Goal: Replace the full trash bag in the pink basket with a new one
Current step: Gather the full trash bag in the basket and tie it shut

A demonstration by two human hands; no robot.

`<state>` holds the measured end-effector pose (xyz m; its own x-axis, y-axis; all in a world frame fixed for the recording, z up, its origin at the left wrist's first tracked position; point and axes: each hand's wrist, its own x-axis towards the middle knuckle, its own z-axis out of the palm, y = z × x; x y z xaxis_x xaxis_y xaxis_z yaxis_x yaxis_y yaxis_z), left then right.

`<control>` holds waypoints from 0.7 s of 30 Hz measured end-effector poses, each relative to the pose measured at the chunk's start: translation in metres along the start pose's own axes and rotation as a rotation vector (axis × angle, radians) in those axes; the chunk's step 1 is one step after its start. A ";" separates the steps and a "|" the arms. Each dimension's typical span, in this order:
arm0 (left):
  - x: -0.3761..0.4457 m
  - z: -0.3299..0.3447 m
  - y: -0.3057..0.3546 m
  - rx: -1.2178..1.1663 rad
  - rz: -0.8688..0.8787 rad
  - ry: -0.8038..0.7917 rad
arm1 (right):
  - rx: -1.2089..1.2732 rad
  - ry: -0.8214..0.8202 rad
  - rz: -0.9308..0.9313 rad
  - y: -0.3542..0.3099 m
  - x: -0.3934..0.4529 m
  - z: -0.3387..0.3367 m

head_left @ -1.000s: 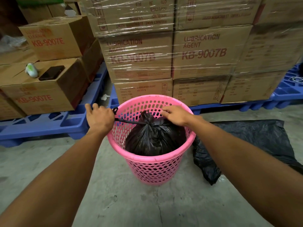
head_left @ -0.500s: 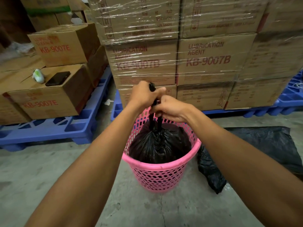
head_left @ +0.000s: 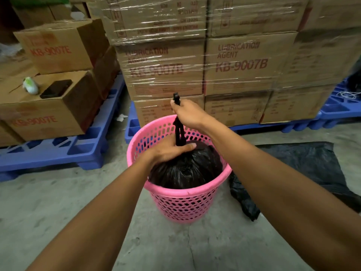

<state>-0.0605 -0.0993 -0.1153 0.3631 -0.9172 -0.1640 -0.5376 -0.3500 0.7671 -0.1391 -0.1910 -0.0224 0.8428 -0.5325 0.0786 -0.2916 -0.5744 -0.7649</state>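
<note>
Pink plastic lattice forms the basket (head_left: 181,204) standing upright on the concrete floor (head_left: 58,208) at centre frame, a full black trash bag (head_left: 187,169) filling it almost to the rim. The bag's gathered neck (head_left: 178,133) is drawn into a tight cord that runs straight up, its long axis vertical, its tip pointing to 12 o'clock above the basket. The right hand (head_left: 188,114) is closed in a fist around the upper part of that neck, with a short end of plastic poking out above the knuckles. The left hand (head_left: 168,151) lies on the bag's shoulder, fingers curled round the base of the neck and pressing on the bulge. Both forearms reach in from the lower corners of the frame and cross the near floor.

At 3 o'clock of the basket, touching its foot, a second black bag (head_left: 304,173) lies flat and crumpled on the floor. At 12 o'clock, close behind the basket, stand shrink-wrapped cartons (head_left: 242,61) marked "LUBRICATION AGENT KB-9007B" on a blue pallet (head_left: 332,112). At 10 o'clock, more cartons (head_left: 48,114) sit on another blue pallet (head_left: 58,151); on one box rest a dark phone (head_left: 56,89) and a small white-and-green object (head_left: 30,86).
</note>
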 end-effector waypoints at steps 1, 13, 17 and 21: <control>0.006 0.007 0.004 0.048 0.024 0.066 | -0.042 0.016 -0.022 -0.005 0.000 0.004; 0.044 0.030 -0.029 -0.271 -0.462 0.619 | -0.301 0.344 0.151 0.049 -0.041 0.022; 0.043 0.028 -0.016 -0.238 -0.567 0.568 | -0.399 0.229 0.572 0.091 -0.064 0.011; 0.043 0.026 -0.001 -0.546 -0.652 0.557 | -0.166 0.188 0.677 0.101 -0.077 0.001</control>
<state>-0.0646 -0.1433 -0.1389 0.8391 -0.3107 -0.4465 0.2624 -0.4878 0.8326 -0.2332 -0.2072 -0.1070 0.3652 -0.8943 -0.2585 -0.7997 -0.1592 -0.5789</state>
